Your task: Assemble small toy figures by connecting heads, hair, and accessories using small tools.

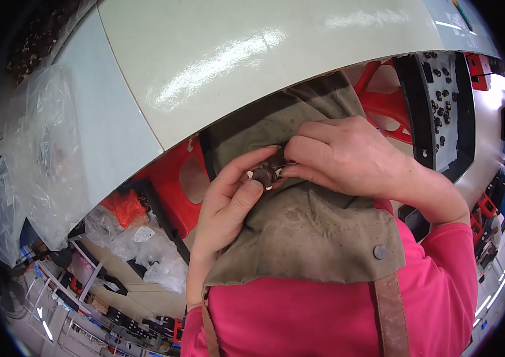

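Fingertips of left hand (pixel 231 190) and right hand (pixel 338 157) pinch together on one small dark part (pixel 264 174).

two hands, left (pixel 228 196) and right (pixel 347 157), meet on one small dark part (pixel 264 174). one khaki apron (pixel 306 232) with one metal rivet (pixel 379 251) and two brown leather straps (pixel 394 315). one cream desk (pixel 234 59). one red stool (pixel 175 190).

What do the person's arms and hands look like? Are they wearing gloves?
No gloves: both the left hand and the right hand are bare. The right arm wears a bright pink sleeve down to the wrist. A grey-brown apron with a brown leather strap and a round rivet covers the front.
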The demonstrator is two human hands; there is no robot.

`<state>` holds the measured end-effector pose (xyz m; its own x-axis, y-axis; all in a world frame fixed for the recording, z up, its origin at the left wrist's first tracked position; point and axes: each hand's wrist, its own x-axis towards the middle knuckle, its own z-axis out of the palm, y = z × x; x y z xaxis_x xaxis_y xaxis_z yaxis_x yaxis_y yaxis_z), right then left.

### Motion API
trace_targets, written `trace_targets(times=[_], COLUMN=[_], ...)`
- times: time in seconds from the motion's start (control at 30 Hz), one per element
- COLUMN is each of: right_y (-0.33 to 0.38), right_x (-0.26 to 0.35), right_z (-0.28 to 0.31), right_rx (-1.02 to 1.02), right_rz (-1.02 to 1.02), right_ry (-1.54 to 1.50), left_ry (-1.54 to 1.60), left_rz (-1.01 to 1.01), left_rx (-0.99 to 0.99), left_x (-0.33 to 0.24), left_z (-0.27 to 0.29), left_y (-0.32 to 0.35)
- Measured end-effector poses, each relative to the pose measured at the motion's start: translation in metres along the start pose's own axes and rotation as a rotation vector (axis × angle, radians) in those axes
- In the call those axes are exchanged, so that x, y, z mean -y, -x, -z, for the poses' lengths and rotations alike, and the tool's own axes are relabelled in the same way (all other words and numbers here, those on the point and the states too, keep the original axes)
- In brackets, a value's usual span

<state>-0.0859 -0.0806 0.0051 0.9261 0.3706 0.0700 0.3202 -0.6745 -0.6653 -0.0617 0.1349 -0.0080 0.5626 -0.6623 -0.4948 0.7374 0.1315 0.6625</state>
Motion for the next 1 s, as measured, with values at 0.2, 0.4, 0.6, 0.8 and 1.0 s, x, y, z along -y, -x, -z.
trace_targets(times=[0.2,0.4,0.6,0.8,1.0], right_y=[-0.007,-0.009,-0.009,-0.007,-0.007], right_x=[0.006,0.008,0.011,0.011,0.011], right_z=[0.006,0.005,0.004,0.003,0.001], right_rx=[0.091,0.072,0.076,0.059,0.068], right_rz=[0.028,0.052,0.05,0.041,0.024], right_ry=[0.091,0.088,0.08,0.066,0.072], left_ry=[-0.002,0.003,0.007,-0.006,0.007], left_rz=[-0.012,-0.028,-0.027,-0.028,-0.028], left_rx=[-0.003,0.003,-0.008,-0.003,-0.015], left_x=[-0.001,-0.002,-0.002,-0.003,-0.002], left_z=[0.003,0.004,0.004,0.004,0.004], left_y=[0.007,0.008,0.008,0.008,0.007])
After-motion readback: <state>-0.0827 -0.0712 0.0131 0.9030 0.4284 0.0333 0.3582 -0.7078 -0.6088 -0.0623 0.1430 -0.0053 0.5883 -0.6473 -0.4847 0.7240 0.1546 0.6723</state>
